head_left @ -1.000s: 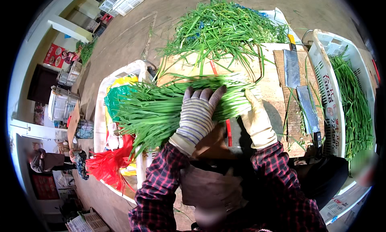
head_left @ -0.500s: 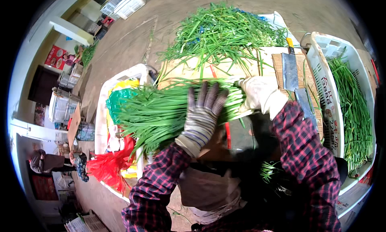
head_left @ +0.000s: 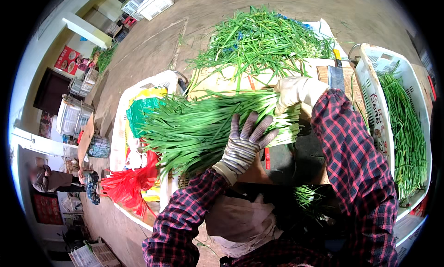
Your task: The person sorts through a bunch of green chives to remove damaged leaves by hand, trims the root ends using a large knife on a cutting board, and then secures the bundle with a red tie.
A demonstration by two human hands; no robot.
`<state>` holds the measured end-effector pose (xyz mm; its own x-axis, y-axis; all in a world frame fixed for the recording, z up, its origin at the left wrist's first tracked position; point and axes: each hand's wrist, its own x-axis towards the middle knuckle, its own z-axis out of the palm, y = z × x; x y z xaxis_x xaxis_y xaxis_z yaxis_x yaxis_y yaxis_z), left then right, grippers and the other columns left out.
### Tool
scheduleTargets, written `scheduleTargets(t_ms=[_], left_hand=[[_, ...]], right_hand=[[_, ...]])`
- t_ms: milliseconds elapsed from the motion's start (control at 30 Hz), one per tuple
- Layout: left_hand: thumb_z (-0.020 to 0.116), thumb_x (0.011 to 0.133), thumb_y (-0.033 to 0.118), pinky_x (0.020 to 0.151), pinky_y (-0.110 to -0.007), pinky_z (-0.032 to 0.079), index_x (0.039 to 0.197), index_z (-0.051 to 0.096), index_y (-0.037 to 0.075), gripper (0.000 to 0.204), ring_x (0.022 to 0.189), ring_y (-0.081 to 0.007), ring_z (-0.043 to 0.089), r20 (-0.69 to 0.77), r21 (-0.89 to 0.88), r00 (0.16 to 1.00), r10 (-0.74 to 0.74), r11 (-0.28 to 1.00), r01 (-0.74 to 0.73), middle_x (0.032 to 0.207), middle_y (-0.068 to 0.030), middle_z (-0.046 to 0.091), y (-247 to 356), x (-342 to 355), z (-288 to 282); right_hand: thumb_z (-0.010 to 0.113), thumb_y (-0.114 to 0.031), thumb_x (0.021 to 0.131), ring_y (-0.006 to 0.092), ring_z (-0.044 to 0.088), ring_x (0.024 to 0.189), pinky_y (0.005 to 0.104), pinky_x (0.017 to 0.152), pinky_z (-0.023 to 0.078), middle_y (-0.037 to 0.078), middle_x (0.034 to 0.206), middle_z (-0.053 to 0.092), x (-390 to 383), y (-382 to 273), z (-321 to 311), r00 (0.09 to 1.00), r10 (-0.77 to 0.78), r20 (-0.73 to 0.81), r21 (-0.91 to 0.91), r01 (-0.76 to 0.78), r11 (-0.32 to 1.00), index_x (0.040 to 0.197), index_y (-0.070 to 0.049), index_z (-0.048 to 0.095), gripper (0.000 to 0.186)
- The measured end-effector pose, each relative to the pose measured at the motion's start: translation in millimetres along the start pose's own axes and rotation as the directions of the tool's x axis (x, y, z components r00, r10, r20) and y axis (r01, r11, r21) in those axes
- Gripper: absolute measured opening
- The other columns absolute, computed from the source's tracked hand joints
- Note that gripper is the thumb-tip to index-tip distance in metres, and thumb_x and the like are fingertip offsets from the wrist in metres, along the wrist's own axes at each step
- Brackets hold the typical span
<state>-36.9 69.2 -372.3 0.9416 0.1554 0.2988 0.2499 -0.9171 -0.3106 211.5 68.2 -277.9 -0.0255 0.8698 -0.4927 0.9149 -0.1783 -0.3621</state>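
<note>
A large bunch of green chives [head_left: 194,123] lies across the wooden table, leaf tips to the left and pale stem ends to the right. My left hand [head_left: 241,147], in a striped grey glove, rests on its near side with fingers stretched and a little spread. My right hand [head_left: 298,95], in a white glove, is curled over the stem ends from the far side; its fingertips are partly hidden. A red strip [head_left: 268,158] shows under the bunch. Beyond the right hand lies a yellow-handled cleaver [head_left: 336,75] on cardboard, partly behind my sleeve.
Loose chives [head_left: 263,40] are heaped at the table's far side. A white crate [head_left: 370,77] of chives stands at the right. At the left, another white crate [head_left: 121,128] holds green and yellow bags and red plastic strips [head_left: 129,184]. A person [head_left: 55,180] is at the far left.
My left hand has slid right and nearer along the bunch, toward the stem ends. The right hand has shifted slightly left and away, curling over the stems, and more pale ends show.
</note>
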Motion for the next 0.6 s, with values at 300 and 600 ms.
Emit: scheduleTargets(t_ms=[300,600], left_hand=[[0.055,0.08,0.017,0.106,-0.048,0.034,0.139,0.047,0.032,0.061,0.129,-0.0253,0.039,0.006,0.098,1.0,0.01,0.995,-0.011,0.147,-0.0001,0.038,12.1,4.1,-2.3],[0.054,0.079,0.016,0.095,-0.042,0.04,0.14,0.044,0.038,0.066,0.111,-0.0223,0.043,-0.068,0.187,0.997,-0.023,0.982,0.036,0.142,0.0059,0.042,10.3,14.6,-12.0]], right_hand=[[0.065,-0.02,0.067,0.0319,0.068,0.088,0.0391,0.074,0.053,0.017,0.091,0.07,8.0,1.1,27.3,0.978,0.004,-0.206,-0.115,-0.028,0.993,0.086,-0.003,0.073,0.027],[0.075,-0.027,0.065,0.0275,0.065,0.079,0.0394,0.069,0.052,0.015,0.089,0.071,28.2,15.5,34.6,0.986,-0.055,0.16,-0.089,0.07,0.994,0.094,-0.002,0.07,0.038]])
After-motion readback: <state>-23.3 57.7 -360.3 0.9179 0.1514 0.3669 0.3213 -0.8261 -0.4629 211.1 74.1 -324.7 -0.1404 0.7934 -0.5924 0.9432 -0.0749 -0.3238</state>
